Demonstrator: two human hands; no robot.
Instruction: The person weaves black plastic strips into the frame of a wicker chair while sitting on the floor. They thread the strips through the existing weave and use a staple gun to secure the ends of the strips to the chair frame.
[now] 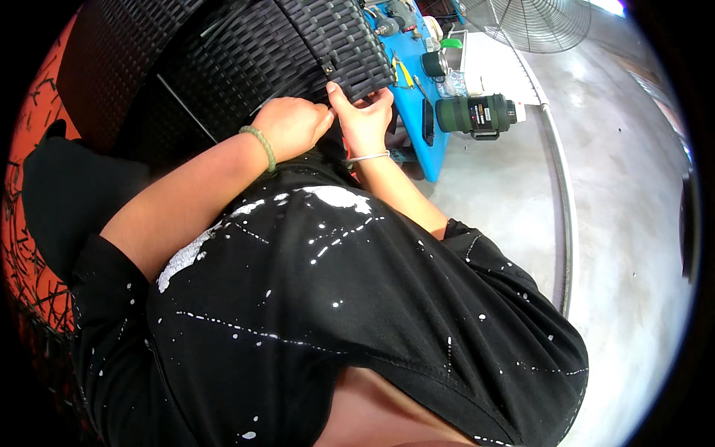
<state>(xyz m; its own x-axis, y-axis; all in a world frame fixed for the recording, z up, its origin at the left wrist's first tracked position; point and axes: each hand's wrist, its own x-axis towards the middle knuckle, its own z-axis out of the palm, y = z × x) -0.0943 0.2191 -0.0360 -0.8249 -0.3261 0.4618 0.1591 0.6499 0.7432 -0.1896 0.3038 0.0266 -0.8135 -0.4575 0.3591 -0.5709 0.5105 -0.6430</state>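
Observation:
A black woven wicker furniture piece point(298, 45) lies in front of me, its lower edge at my hands. My left hand point(290, 125), with a green bracelet at the wrist, is closed just under that edge. Whatever its fingertips pinch is too small to make out. Close beside it, my right hand point(363, 123) grips the wicker's near right corner, thumb on the near side and fingers curled at the edge. A small metal fitting point(328, 68) sits in the weave above the right thumb.
At the right stands a blue workbench point(428, 160) with yellow-handled pliers point(403, 73), a dark phone-like slab point(427, 121) and power tools point(401, 15). Beyond it are a large green cylindrical flask point(477, 115) and a wire-guarded fan point(532, 22). Black strip scraps litter the orange surface point(37, 276) at left.

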